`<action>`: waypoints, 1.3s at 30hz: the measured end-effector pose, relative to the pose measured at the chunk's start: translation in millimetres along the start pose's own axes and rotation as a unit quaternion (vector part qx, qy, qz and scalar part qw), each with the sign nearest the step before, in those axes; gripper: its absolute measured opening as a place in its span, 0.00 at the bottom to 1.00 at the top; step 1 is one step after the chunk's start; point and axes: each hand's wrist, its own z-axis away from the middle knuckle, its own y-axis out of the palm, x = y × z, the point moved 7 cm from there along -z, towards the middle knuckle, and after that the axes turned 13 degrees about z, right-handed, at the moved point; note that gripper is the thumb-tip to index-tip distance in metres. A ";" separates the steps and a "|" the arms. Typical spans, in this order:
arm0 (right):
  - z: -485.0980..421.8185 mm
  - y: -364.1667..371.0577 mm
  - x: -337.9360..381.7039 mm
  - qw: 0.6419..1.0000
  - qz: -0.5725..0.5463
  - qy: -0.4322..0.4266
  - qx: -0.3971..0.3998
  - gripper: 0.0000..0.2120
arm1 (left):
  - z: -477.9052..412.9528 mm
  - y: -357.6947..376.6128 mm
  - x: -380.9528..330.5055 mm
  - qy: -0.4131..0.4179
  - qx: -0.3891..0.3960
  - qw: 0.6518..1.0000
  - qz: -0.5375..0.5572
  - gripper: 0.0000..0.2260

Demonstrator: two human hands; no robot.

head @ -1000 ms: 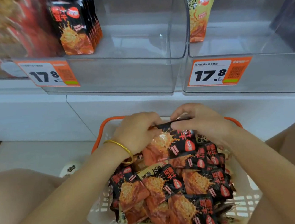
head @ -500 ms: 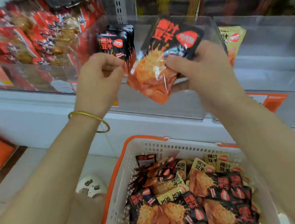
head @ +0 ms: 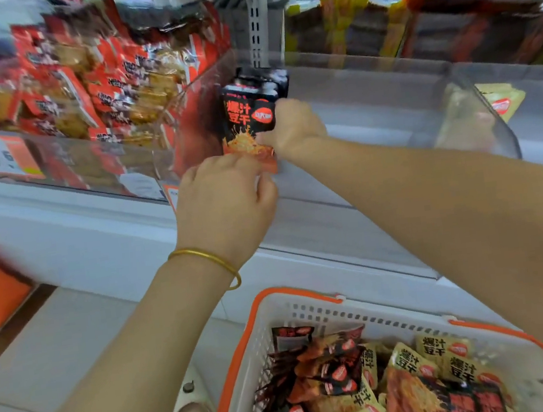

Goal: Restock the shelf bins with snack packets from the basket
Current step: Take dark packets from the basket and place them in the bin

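Your R hand [head: 291, 128] pinches the packet [head: 247, 119] at its right edge; it's upright, long axis vertical, top up. L hand [head: 225, 204] fingers curl at its bottom, grip unclear.

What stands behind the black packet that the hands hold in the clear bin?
Behind the black packet, more black packets stand upright in a row; only their tops show. The front packet and the right hand cover the rest, so their number is unclear.
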 end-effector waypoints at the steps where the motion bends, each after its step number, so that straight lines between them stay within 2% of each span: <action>1: -2.8 4.7 0.2 1.000 -0.011 0.007 0.000 0.11 | 0.2 0.0 -0.1 0.002 -0.002 1.000 0.005 0.26; 3: -6.8 13.3 2.1 0.998 -0.056 0.023 0.007 0.16 | 0.5 -0.6 -0.4 0.003 -0.008 1.000 0.013 0.24; 6: -9.2 19.0 2.9 0.991 -0.122 0.053 0.005 0.07 | 0.8 0.5 -0.3 -0.004 -0.010 1.000 0.021 0.24; 10: -5.8 28.6 -0.3 0.980 -0.175 0.081 0.037 0.17 | 2.0 0.7 -0.4 -0.005 -0.012 1.000 0.023 0.23; 13: -3.0 30.0 -2.4 0.977 -0.184 0.097 0.048 0.19 | 3.1 0.1 -1.3 0.002 -0.020 0.999 0.024 0.22; 18: 1.7 28.2 -2.2 0.976 -0.168 0.102 0.092 0.19 | 2.6 -0.2 0.1 0.011 -0.030 0.999 0.016 0.22; 21: 13.5 12.1 -0.2 0.970 -0.188 0.095 0.124 0.12 | 3.4 -1.3 0.1 0.020 -0.040 0.999 0.021 0.21; 26: 80.6 -68.9 -3.9 0.935 -0.350 0.030 0.043 0.16 | 22.3 -22.1 -29.8 0.085 -0.102 0.991 0.024 0.12; 28: 137.1 -97.4 -21.9 0.927 -0.375 -0.008 0.019 0.15 | 39.1 -29.2 -52.1 0.114 -0.119 0.985 0.050 0.10; 30: 193.8 -108.8 -50.5 0.927 -0.373 -0.023 0.018 0.13 | 56.2 -23.0 -73.9 0.144 -0.101 0.981 0.084 0.09; 32: 236.7 -88.2 -88.8 0.938 -0.341 0.010 0.067 0.11 | 72.3 0.6 -90.1 0.164 -0.042 0.982 0.086 0.08; 34: 267.9 -39.8 -133.6 0.944 -0.280 0.071 0.161 0.09 | 90.2 36.1 -98.1 0.158 0.050 0.984 0.067 0.09; 37: 293.7 46.8 -211.2 0.954 -0.027 0.099 0.282 0.03 | 115.8 88.1 -101.1 0.136 0.170 0.975 0.042 0.13; 39: 301.4 87.5 -249.6 0.940 0.127 0.079 0.306 0.11 | 126.8 110.7 -104.5 0.105 0.240 0.964 0.032 0.13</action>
